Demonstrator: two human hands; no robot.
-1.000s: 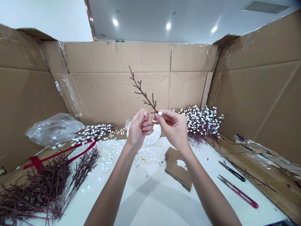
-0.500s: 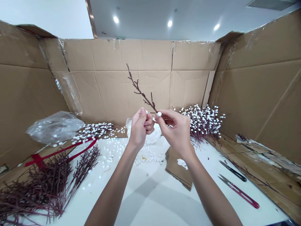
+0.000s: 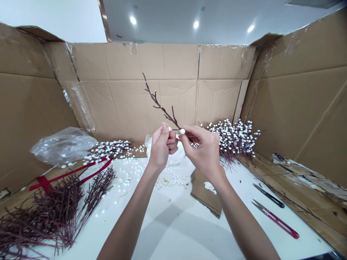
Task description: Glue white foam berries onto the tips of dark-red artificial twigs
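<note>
A brown forked twig [image 3: 162,108] slants up and to the left above the table, its lower part between the fingers of my right hand [image 3: 202,146]. One white berry [image 3: 182,131] shows at that hand's thumb and fingertips, beside the stem. Close on the left, my left hand [image 3: 163,144] is closed, thumb against curled fingers, with a white berry [image 3: 170,129] at its thumb tip. Whatever else lies inside the left fist is hidden.
Bare twigs [image 3: 54,209] with red ribbon [image 3: 65,176] lie left. White-berried bunches [image 3: 235,139] stand back right and back left. Loose white berries [image 3: 173,177], a cardboard piece [image 3: 206,196] and two snips [image 3: 279,220] are on the white table [image 3: 173,231]. Cardboard walls surround it.
The twig's tip and the berry at my right fingertips have shifted slightly left. Both hands keep nearly the same pose.
</note>
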